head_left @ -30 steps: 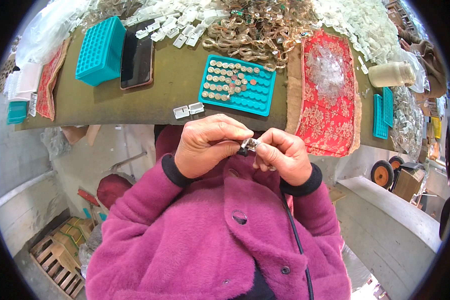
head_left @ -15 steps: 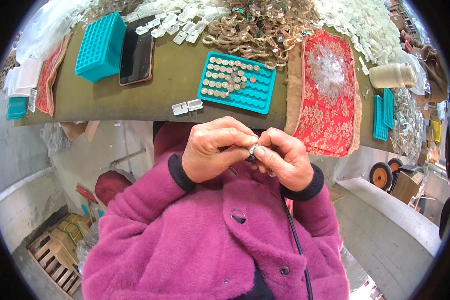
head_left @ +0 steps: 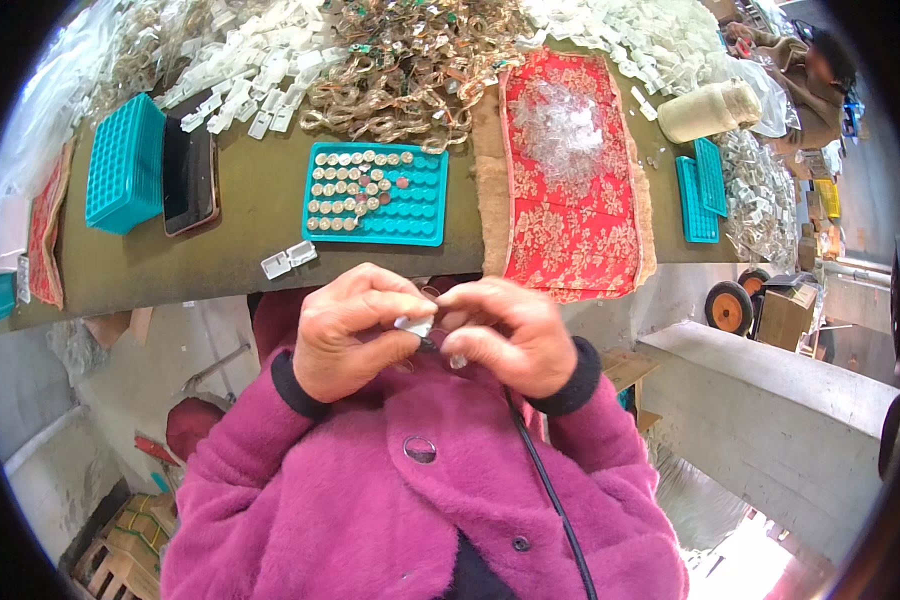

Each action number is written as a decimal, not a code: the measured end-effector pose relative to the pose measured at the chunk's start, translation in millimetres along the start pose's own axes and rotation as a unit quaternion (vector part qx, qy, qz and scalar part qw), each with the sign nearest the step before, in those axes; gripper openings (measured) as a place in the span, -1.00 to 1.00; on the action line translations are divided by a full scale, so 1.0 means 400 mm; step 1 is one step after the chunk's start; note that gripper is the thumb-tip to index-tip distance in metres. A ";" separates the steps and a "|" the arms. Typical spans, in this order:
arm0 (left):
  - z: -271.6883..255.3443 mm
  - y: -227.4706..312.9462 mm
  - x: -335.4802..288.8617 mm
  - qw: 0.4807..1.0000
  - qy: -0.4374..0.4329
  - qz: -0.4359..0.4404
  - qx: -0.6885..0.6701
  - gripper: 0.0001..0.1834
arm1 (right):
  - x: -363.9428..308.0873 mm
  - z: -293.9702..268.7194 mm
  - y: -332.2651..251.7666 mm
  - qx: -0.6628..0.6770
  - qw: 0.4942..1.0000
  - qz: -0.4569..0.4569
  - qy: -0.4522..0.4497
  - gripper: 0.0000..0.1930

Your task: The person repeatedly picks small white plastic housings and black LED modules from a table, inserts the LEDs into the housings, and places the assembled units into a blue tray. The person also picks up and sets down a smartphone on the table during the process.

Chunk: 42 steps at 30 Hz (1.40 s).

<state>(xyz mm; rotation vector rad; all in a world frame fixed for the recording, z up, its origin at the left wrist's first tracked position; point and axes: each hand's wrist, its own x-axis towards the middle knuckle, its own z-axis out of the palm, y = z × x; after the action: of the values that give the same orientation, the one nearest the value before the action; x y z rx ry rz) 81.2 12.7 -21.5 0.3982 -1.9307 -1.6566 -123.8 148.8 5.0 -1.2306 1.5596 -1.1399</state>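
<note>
My left hand (head_left: 355, 330) is closed in front of my chest, pinching a small white plastic piece (head_left: 415, 325) between thumb and fingers. A dark bit shows just below that piece. Close beside it, my right hand (head_left: 515, 335) is curled, slightly blurred, with a small clear, shiny bit (head_left: 458, 361) at its thumb tip; whatever else its fingers hold is hidden. Beyond the hands, on the table edge, lies an opened white plastic case (head_left: 288, 260). Behind that stands a teal tray (head_left: 425, 225) with rows of round, silvery button cells (head_left: 332, 207) in its left part.
At left are stacked teal trays (head_left: 125, 165) and a dark phone (head_left: 190, 180). Coiled clear wires (head_left: 400, 90) and white plastic parts (head_left: 260, 80) pile up behind. A red floral cloth (head_left: 570, 235) holds clear pieces (head_left: 560, 130). Rightward are a jar (head_left: 708, 110) and teal trays (head_left: 698, 200).
The view has swung right, so the table things sit further left. My hands have drawn slightly apart; the white piece stays in the left one.
</note>
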 end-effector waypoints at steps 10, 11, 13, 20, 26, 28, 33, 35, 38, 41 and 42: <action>-0.039 -0.006 -0.007 0.974 0.013 -0.121 -0.188 -0.75 | 0.037 -0.158 0.110 -0.390 0.876 -0.088 0.269 -0.82; -0.040 -0.001 -0.007 0.972 0.014 -0.126 -0.198 -0.75 | 0.038 -0.160 0.112 -0.387 0.876 -0.091 0.273 -0.84; -0.038 0.005 -0.009 0.965 0.020 -0.135 -0.224 -0.74 | 0.040 -0.156 0.104 -0.394 0.866 -0.102 0.292 -0.86; -0.019 -0.005 -0.014 0.923 0.043 -0.152 -0.350 -0.70 | 0.008 -0.028 -0.013 -0.097 0.977 -0.066 0.179 -0.89; -0.028 -0.018 -0.036 0.892 0.054 -0.161 -0.418 -0.69 | 0.038 0.079 -0.058 -0.150 0.968 -0.180 0.085 -0.87; -0.030 -0.022 -0.045 0.889 0.065 -0.145 -0.429 -0.72 | 0.050 0.097 -0.063 -0.163 0.963 -0.197 0.083 -0.81; -0.036 -0.032 -0.061 0.881 0.066 -0.143 -0.446 -0.75 | 0.064 0.124 -0.069 -0.214 0.944 -0.242 0.070 -0.79; -0.036 -0.033 -0.064 0.877 0.068 -0.143 -0.453 -0.75 | 0.063 0.130 -0.073 -0.232 0.939 -0.242 0.072 -0.79; -0.035 -0.029 -0.065 0.900 0.077 -0.160 -0.398 -0.77 | 0.063 0.130 -0.080 -0.276 0.925 -0.255 0.059 -0.85; -0.037 -0.019 -0.067 0.928 0.080 -0.171 -0.322 -0.82 | 0.065 0.131 -0.082 -0.304 0.915 -0.262 0.041 -0.85; -0.037 -0.017 -0.066 0.928 0.085 -0.172 -0.320 -0.82 | 0.065 0.132 -0.081 -0.278 0.924 -0.258 0.048 -0.83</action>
<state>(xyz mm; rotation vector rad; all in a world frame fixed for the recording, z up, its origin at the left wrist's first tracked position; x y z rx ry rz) 110.1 14.3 -32.8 0.6078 -1.1389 -2.2712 -70.4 111.3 21.5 -2.0861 1.7536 -1.1143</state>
